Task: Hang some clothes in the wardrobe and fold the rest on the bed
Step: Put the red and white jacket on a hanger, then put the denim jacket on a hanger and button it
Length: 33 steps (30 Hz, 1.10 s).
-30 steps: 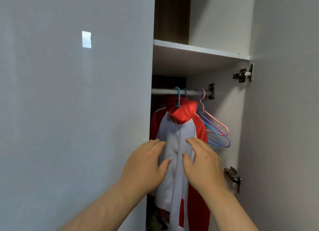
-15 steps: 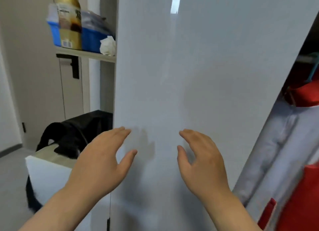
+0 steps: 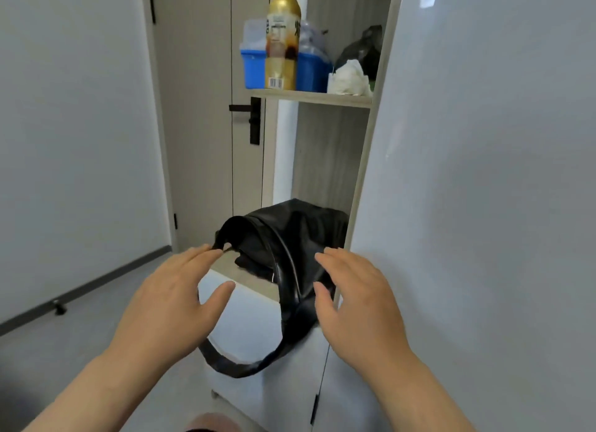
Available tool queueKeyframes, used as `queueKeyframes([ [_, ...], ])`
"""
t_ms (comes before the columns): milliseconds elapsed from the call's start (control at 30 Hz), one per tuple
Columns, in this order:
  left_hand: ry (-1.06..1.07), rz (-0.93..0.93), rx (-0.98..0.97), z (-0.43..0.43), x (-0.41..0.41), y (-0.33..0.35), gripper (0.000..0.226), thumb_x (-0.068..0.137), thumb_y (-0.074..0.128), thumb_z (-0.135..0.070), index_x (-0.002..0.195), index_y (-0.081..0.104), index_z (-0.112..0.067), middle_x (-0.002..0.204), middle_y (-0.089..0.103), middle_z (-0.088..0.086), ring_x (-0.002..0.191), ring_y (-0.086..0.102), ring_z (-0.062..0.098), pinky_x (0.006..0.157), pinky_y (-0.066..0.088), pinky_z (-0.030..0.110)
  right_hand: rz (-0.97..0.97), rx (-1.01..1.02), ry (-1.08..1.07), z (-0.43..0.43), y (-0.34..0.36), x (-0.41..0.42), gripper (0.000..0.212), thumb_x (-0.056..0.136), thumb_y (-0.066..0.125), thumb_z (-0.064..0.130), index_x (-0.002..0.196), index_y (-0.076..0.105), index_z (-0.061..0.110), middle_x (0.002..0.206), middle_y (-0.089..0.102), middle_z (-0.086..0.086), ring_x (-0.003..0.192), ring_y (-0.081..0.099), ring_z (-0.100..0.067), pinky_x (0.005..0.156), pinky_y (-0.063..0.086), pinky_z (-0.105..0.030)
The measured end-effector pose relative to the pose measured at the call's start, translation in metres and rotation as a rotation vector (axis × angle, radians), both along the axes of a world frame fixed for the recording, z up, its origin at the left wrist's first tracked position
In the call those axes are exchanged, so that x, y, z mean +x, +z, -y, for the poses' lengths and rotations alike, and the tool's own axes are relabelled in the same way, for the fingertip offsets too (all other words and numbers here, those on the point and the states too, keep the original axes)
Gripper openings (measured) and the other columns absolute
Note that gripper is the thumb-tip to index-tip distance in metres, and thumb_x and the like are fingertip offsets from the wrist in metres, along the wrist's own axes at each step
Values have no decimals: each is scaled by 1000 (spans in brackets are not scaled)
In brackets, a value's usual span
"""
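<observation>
Both hands are raised in the foreground, empty, fingers spread and relaxed: left hand (image 3: 174,302) at 7 o'clock of centre, right hand (image 3: 358,302) at 5 o'clock. Between and beyond them a black bag (image 3: 290,238) sits in an open niche, its strap looping down over a white cabinet front (image 3: 254,328). At 12 o'clock a shelf (image 3: 309,97) carries a gold bottle (image 3: 282,41), a blue bin (image 3: 253,67) and crumpled white paper (image 3: 350,78). A grey wardrobe door (image 3: 483,189) fills 3 o'clock.
</observation>
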<state>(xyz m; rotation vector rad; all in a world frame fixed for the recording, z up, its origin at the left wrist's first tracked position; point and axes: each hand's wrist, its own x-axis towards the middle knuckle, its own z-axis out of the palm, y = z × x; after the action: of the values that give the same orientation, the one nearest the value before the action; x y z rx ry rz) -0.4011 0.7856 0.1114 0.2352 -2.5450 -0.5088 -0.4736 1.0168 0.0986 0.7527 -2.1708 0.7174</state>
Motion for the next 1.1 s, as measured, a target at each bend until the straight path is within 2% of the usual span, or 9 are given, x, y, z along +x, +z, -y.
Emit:
queueKeyframes([
  [100, 47, 7, 32, 24, -13, -6, 58, 89, 58, -52, 144, 48, -32, 150, 46, -11, 140, 39, 12, 112, 34, 35, 50, 49, 58, 34, -9, -17, 40, 84, 63, 23, 124, 65, 20, 126, 65, 6, 123, 53, -11, 102, 40, -28],
  [400, 192, 52, 106, 83, -87, -54, 58, 89, 59, -48, 143, 51, -27, 148, 48, -7, 138, 41, 14, 110, 33, 31, 126, 178, 194, 124, -43, -112, 40, 84, 62, 25, 123, 66, 18, 127, 65, 4, 124, 56, -16, 104, 37, -30],
  [500, 278, 109, 132, 112, -113, -61, 58, 90, 59, -47, 142, 51, -23, 147, 51, -3, 136, 44, 17, 111, 34, 32, 214, 170, 261, 163, -52, -149, 39, 84, 64, 21, 122, 65, 17, 126, 65, 3, 121, 56, -16, 102, 45, -36],
  [567, 333, 158, 147, 130, -123, -59, 55, 92, 59, -47, 140, 54, -20, 144, 54, 0, 133, 48, 20, 109, 35, 31, 303, 142, 280, 183, -51, -169, 38, 85, 68, 16, 122, 65, 18, 124, 65, 4, 118, 52, -10, 99, 45, -33],
  [667, 385, 217, 184, 153, -129, -43, 54, 91, 64, -43, 138, 57, -17, 141, 56, 2, 130, 51, 21, 105, 30, 25, 410, 67, 241, 200, -32, -186, 38, 86, 70, 8, 123, 67, 14, 121, 66, 3, 114, 55, -6, 96, 40, -24],
  [733, 401, 248, 201, 173, -131, -26, 54, 90, 65, -41, 137, 58, -15, 140, 58, 3, 129, 53, 22, 103, 27, 23, 452, 50, 219, 213, -13, -194, 37, 86, 68, 3, 123, 67, 9, 121, 67, -1, 114, 58, -12, 96, 42, -27],
  [800, 409, 257, 210, 197, -129, -4, 51, 91, 66, -39, 134, 60, -12, 136, 61, 6, 126, 56, 24, 103, 29, 26, 468, 100, 234, 237, 9, -200, 38, 87, 67, 1, 124, 66, 7, 123, 67, -4, 116, 57, -13, 99, 41, -27],
  [900, 433, 261, 217, 243, -119, 35, 52, 88, 61, -42, 129, 63, -10, 130, 64, 8, 121, 60, 25, 101, 34, 29, 422, 208, 320, 292, 50, -203, 36, 86, 69, 3, 122, 66, 6, 120, 67, -6, 115, 52, -12, 101, 38, -19],
  [1100, 532, 270, 254, 342, -77, 106, 53, 87, 56, -44, 127, 64, -9, 129, 65, 8, 119, 61, 27, 100, 35, 30, 455, 330, 497, 410, 110, -185, 40, 85, 72, 5, 124, 64, 8, 123, 66, -4, 116, 49, -11, 98, 43, -35],
])
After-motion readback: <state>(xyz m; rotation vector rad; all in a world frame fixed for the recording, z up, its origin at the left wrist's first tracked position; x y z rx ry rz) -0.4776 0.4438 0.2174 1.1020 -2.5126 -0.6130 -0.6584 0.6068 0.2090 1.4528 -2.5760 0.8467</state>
